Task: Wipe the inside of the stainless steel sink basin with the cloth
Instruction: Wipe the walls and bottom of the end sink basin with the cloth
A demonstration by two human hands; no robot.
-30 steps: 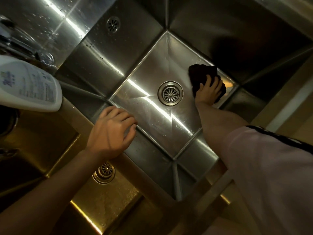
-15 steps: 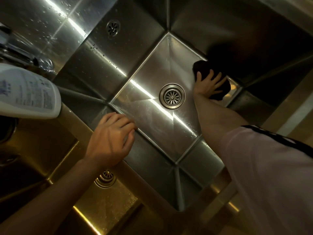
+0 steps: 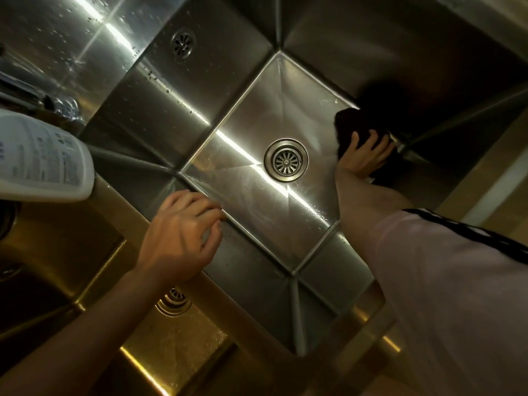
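Observation:
I look down into a stainless steel sink basin (image 3: 177, 110) with a round drain (image 3: 286, 159) in its floor. A dark cloth (image 3: 350, 122) lies at the floor's right edge, against the right wall. My right hand (image 3: 361, 155) presses on the cloth with spread fingers, the arm reaching down into the basin. My left hand (image 3: 183, 235) rests on the divider rim (image 3: 120, 201) between the two basins, its fingers loosely curled over the edge and holding nothing.
A white plastic bottle (image 3: 43, 158) lies on the rim at the left. A second basin (image 3: 160, 338) with its own drain (image 3: 173, 301) sits below the divider. An overflow grille (image 3: 183, 44) is on the far wall. A tap base (image 3: 61, 105) shows at upper left.
My right hand has slid the cloth along the basin floor toward the right wall and its corner. My left hand has stayed on the divider rim.

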